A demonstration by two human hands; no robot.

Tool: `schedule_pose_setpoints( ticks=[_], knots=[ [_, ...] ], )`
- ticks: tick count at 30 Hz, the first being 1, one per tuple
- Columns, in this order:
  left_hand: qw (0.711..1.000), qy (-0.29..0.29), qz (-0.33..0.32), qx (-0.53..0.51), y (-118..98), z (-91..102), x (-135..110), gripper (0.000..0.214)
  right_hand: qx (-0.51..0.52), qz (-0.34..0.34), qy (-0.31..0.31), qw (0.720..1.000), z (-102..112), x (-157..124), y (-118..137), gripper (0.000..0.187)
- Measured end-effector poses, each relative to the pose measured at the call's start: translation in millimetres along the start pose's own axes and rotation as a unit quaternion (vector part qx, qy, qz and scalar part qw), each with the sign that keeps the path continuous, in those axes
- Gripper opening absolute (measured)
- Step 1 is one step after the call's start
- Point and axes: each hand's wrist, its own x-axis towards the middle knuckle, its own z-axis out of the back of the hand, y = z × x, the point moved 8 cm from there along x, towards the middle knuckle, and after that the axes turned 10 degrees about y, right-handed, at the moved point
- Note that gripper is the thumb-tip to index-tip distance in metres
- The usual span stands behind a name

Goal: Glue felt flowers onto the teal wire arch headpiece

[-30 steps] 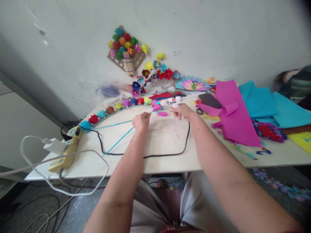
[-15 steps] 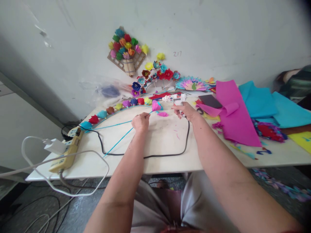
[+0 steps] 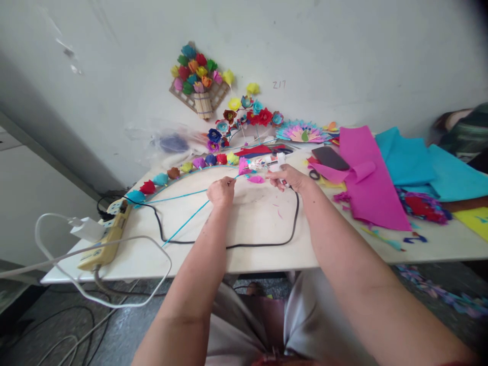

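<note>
Closed fingers of my left hand point(image 3: 221, 192) pinch a thin blue-wrapped stem point(image 3: 186, 223), which runs down toward the table's front edge. At the stem's upper end is a pink paper flower point(image 3: 243, 166). My right hand point(image 3: 286, 177) is wrapped around a white hot glue gun point(image 3: 275, 160), its nozzle pointing left and close against the flower; whether it touches I cannot tell. A loose pink paper petal point(image 3: 255, 179) lies on the table just below the nozzle. The gun's black cord point(image 3: 263, 245) loops round across the tabletop.
A yellow power strip point(image 3: 104, 241) with plugs and a white cable stands at the left. Paper flowers on a curved stem point(image 3: 173, 173) lie behind my left hand. Pink crepe paper point(image 3: 368, 178), blue paper point(image 3: 406, 157), scissors point(image 3: 314, 175) and a dark phone point(image 3: 330, 158) are at right.
My right hand has moved the glue gun left, bringing its nozzle up to the pink flower. My left hand has stayed in place with the stem.
</note>
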Motion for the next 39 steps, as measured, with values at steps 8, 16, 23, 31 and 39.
schedule_pose_setpoints(
  ticks=[8,16,23,31,39],
  knots=[
    [1.000,0.007,-0.008,-0.017,-0.1,-2.5,1.3,0.029,-0.038,-0.041,0.003,0.998,-5.2,0.9,-3.7,0.032],
    [1.000,0.014,-0.011,-0.022,-1.5,-4.0,2.0,0.030,-0.034,-0.039,0.011,0.999,-6.0,4.0,-9.0,0.032],
    [0.999,0.021,-0.016,-0.030,-1.3,-6.8,3.3,0.030,-0.052,-0.040,-0.001,0.998,-5.6,4.1,-7.1,0.032],
    [0.999,0.041,-0.017,-0.028,-2.1,-7.9,2.4,0.031,-0.056,-0.040,0.000,0.998,-4.3,1.0,-1.6,0.033],
    [0.998,0.042,-0.023,-0.040,-2.5,-8.3,2.6,0.031,-0.057,-0.043,0.003,0.997,-1.7,3.4,-10.1,0.034]
  ],
)
